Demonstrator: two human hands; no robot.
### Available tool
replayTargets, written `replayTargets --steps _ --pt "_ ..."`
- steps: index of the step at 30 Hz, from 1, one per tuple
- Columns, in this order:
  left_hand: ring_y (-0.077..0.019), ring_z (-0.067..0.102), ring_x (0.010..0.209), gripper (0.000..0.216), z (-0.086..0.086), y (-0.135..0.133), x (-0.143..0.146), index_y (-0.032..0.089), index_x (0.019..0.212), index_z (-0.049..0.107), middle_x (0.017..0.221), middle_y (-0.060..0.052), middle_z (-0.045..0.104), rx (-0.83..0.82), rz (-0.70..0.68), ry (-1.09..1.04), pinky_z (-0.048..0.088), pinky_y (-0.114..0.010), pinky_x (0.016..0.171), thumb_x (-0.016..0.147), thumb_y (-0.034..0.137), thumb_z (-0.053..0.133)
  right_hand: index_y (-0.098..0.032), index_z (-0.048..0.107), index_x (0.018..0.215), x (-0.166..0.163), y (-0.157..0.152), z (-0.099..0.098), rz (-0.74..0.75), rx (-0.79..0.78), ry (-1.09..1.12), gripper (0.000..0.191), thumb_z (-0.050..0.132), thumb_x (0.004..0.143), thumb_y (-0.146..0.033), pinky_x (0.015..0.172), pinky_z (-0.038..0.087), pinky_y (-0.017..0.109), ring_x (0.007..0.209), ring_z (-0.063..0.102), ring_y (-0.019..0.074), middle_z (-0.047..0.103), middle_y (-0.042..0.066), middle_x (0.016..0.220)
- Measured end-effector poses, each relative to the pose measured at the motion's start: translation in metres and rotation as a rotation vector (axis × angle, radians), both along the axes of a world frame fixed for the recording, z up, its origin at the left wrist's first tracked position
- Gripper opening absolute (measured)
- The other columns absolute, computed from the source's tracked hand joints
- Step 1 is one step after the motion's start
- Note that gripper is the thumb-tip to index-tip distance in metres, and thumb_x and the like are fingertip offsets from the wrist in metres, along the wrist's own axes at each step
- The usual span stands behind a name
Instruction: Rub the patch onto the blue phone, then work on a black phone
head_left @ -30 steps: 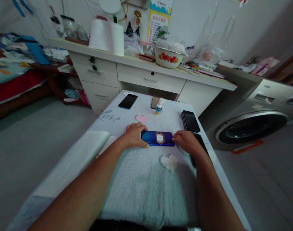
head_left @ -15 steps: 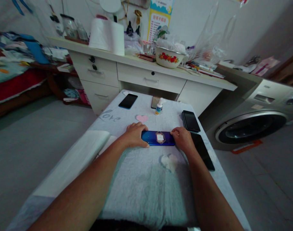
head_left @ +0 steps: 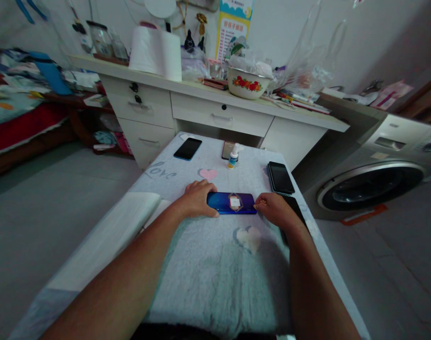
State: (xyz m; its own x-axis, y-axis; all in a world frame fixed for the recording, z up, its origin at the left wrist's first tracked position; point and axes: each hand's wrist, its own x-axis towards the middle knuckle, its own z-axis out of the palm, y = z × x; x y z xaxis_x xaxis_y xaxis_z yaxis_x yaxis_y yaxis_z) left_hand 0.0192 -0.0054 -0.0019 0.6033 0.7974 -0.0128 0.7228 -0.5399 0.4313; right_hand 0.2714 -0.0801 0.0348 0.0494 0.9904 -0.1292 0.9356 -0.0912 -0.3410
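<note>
Where the left hand [head_left: 200, 197] curls, the blue phone [head_left: 223, 203] seemingly ends.

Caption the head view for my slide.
Left hand grips one end of a blue phone, right hand at the other, with a small bottle standing beyond.

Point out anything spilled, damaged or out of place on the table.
No spill or damage shows. Only the blue smartphone gripped by the left hand stands out: it lies back up, unlike the black-screened smartphone at back left.
</note>
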Motion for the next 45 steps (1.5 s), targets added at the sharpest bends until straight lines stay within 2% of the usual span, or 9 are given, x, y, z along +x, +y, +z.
replayTargets --steps 12,20,28,33,37,45 --pt "-0.0279 0.049 0.106 0.065 0.0 -0.001 0.0 0.025 0.109 0.055 0.111 -0.005 0.055 0.002 0.003 0.001 0.038 -0.038 0.091 0.053 0.051 0.074 -0.014 0.067 0.072 -0.003 -0.006 0.008 0.059 -0.05 -0.066 0.012 0.055 0.074 -0.015 0.056 0.031 0.022 0.061 0.052 0.0119 0.064 0.005 0.069" --pt "-0.0273 0.049 0.107 0.065 0.001 0.001 0.0 0.026 0.11 0.054 0.112 -0.004 0.054 -0.003 -0.003 0.002 0.038 -0.037 0.09 0.053 0.052 0.074 -0.016 0.066 0.068 -0.005 -0.009 0.01 0.105 -0.084 -0.03 0.012 0.055 0.072 -0.013 0.057 0.032 0.022 0.063 0.054 0.0122 0.066 0.005 0.071" --pt "-0.0283 0.048 0.107 0.066 0.002 0.0 0.0 0.026 0.111 0.054 0.113 -0.004 0.054 -0.012 -0.006 0.022 0.038 -0.038 0.091 0.053 0.052 0.074 -0.016 0.066 0.069 -0.016 -0.009 0.009 0.171 -0.043 0.015 0.013 0.055 0.072 -0.01 0.058 0.034 0.022 0.062 0.052 0.0116 0.065 0.003 0.072" --pt "-0.0286 0.048 0.107 0.068 0.001 0.0 -0.001 0.026 0.112 0.054 0.113 -0.005 0.054 -0.003 -0.006 0.02 0.038 -0.038 0.09 0.053 0.054 0.074 -0.017 0.066 0.08 -0.02 -0.01 0.008 0.202 0.024 0.104 0.01 0.058 0.076 -0.015 0.065 0.038 0.022 0.072 0.055 0.0128 0.064 0.004 0.083" --pt "-0.0285 0.048 0.107 0.067 0.001 -0.001 -0.001 0.025 0.112 0.054 0.113 -0.005 0.054 0.004 -0.008 0.012 0.038 -0.038 0.09 0.054 0.053 0.073 -0.017 0.066 0.083 -0.026 -0.009 0.003 0.287 0.06 0.146 0.013 0.056 0.077 -0.011 0.071 0.038 0.023 0.079 0.054 0.013 0.061 0.004 0.088" --pt "-0.0285 0.048 0.109 0.067 0.0 0.0 -0.001 0.027 0.111 0.053 0.114 -0.005 0.054 -0.011 -0.003 0.017 0.038 -0.038 0.09 0.053 0.054 0.074 -0.016 0.065 0.078 -0.027 -0.006 -0.002 0.31 0.06 0.08 0.018 0.05 0.076 -0.005 0.068 0.036 0.022 0.074 0.051 0.0121 0.058 0.004 0.085"
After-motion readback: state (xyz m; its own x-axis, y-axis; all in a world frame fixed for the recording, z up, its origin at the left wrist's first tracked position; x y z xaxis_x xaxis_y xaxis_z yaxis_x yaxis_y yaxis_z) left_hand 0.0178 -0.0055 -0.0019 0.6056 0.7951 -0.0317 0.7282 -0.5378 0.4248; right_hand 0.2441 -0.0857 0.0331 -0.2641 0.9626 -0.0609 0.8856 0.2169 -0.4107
